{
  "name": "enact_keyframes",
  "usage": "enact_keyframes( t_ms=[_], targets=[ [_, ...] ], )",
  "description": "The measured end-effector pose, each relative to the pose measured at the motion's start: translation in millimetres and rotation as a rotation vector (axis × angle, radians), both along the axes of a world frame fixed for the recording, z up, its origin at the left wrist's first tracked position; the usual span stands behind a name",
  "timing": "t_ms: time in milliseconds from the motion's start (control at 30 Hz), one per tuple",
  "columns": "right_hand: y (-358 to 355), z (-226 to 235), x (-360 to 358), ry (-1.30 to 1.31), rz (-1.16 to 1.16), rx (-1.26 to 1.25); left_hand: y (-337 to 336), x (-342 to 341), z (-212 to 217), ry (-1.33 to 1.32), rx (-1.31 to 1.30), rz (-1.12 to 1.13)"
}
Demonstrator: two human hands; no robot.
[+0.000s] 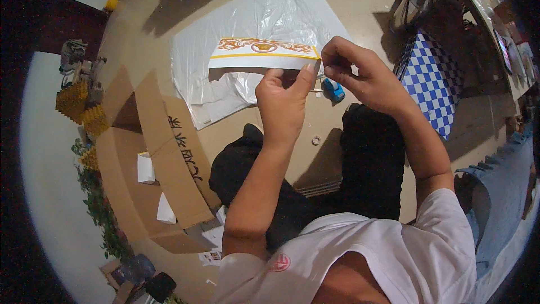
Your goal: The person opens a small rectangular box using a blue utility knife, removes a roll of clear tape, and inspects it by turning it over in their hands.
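Observation:
A long white cardboard box [247,63] with a gold scroll pattern and a yellow edge line is held up in front of me. My left hand [284,90] grips its near side toward the right end, thumb and fingers pinched on it. At the box's right end is my right hand [354,70], its fingers bent together beside the corner. Those fingers hide whatever may be between them. Just below them lies a small blue object [333,91], its kind unclear. Under the box spreads a crinkled clear plastic sheet [270,11] over a white board.
An open brown carton [163,152] with white boxes [146,168] inside stands at left. A small ring [316,141] lies on the floor between my legs. At right are a blue-and-white checkered panel [430,79] and blue cloth [500,191]; green plants [98,214] line the far left.

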State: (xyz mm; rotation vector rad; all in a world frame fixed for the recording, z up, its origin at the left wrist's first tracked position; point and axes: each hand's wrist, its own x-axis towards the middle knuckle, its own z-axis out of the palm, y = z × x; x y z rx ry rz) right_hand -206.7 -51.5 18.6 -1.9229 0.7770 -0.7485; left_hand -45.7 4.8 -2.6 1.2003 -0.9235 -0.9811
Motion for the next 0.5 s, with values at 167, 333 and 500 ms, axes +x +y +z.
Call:
enact_keyframes(
  t_ms=[167, 333, 500],
  targets=[
    [10, 10, 6, -0.029, -0.043, 0.069, 4, 5, 2, -0.111, -0.032, 0.001],
    [10, -13, 13, -0.305, -0.112, 0.226, 3, 3, 8, 0.0, -0.047, 0.006],
    [17, -10, 23, -0.454, -0.146, 0.256, 3, 2, 6, 0.02, -0.089, 0.055]
  ],
)
